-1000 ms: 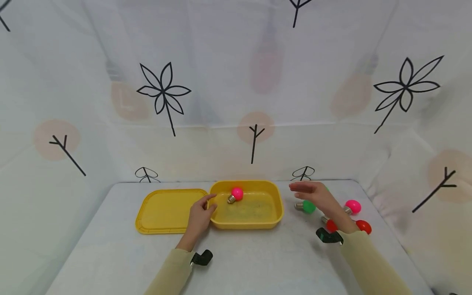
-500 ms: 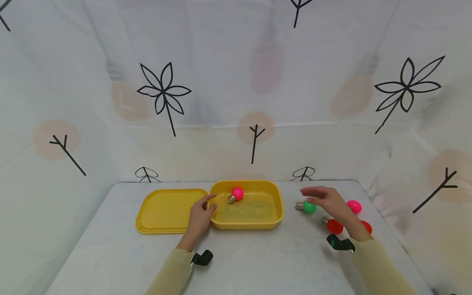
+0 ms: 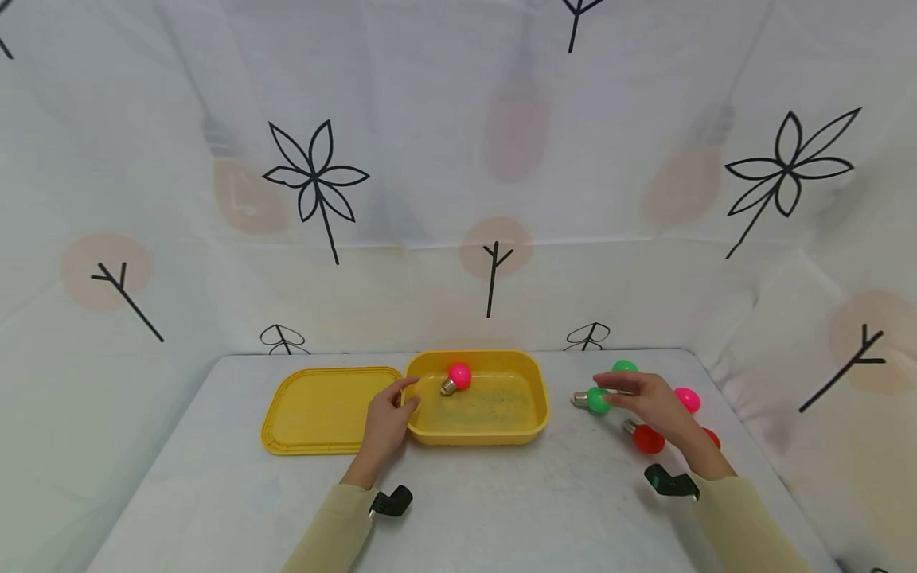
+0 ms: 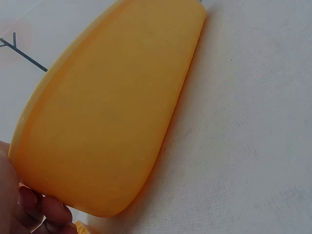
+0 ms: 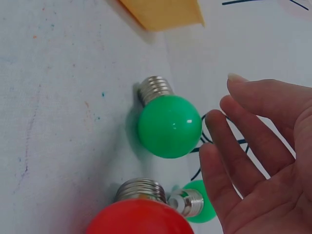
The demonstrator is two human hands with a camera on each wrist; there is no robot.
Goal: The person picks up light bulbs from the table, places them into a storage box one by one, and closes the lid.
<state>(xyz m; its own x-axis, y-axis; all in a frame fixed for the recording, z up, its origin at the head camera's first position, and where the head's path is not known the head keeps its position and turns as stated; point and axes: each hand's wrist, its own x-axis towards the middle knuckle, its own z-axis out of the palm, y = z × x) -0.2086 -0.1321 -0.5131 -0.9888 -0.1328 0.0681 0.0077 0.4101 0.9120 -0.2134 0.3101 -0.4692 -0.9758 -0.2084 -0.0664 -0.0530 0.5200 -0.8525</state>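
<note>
My left hand (image 3: pixel 387 423) holds the left rim of a yellow plastic box (image 3: pixel 476 438); the left wrist view shows curled fingertips (image 4: pixel 54 210) against its outer wall. A pink light bulb (image 3: pixel 460 376) with a metal screw base lies inside the box. Over the bulbs on the right, my right hand (image 3: pixel 652 402) hovers with nothing in it, fingers and thumb apart. Closest to it is a green bulb (image 5: pixel 169 127) lying on the table, its screw base towards the box. I see a small gap between that bulb and the fingers in the right wrist view.
A flat yellow lid (image 3: pixel 322 410) lies left of the box. Around the right hand are a second green bulb (image 3: pixel 625 366), a red bulb (image 3: pixel 648 439), another red bulb (image 3: pixel 712 437) partly behind the wrist, and a pink bulb (image 3: pixel 688 399). Patterned white cloth (image 3: pixel 458 294) hangs behind the table.
My right hand has moved rightwards and down, from beside the box to just over the near green bulb. The left hand and the box have stayed in place.
</note>
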